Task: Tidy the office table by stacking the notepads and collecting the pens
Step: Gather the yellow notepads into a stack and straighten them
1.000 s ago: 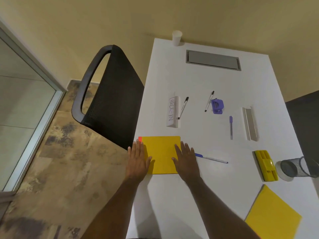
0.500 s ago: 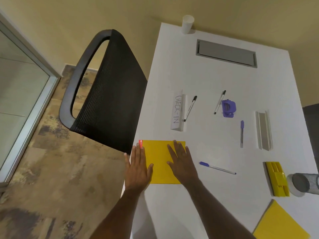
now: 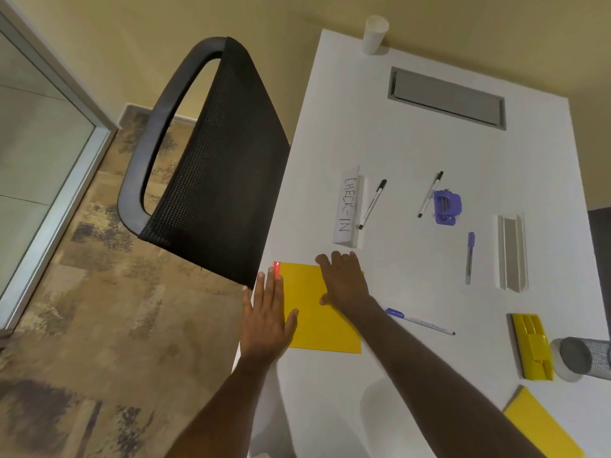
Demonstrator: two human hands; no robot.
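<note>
A yellow notepad [image 3: 317, 322] with a red strip at its far left corner lies at the white table's left edge. My left hand [image 3: 266, 317] rests flat against its left side, fingers apart. My right hand [image 3: 344, 282] lies flat on its far right part. A second yellow notepad [image 3: 542, 424] sits at the near right. A blue-capped pen [image 3: 420, 321] lies just right of my right forearm. Two black-capped pens [image 3: 373, 203] [image 3: 429, 194] and a purple pen [image 3: 469, 257] lie farther out. A grey mesh pen holder [image 3: 585, 357] lies tipped at the right edge.
A black mesh chair [image 3: 211, 166] stands tight against the table's left edge. A "CHECK-IN" sign [image 3: 348, 209], a purple hole punch [image 3: 447, 206], a white channel piece [image 3: 510, 252], a yellow stapler-like item [image 3: 532, 345], a paper cup [image 3: 375, 34] and a grey cable hatch [image 3: 446, 97] are on the table.
My right hand has slid forward to the notepad's far edge. My left hand stays at the pad's left side. The view has shifted closer.
</note>
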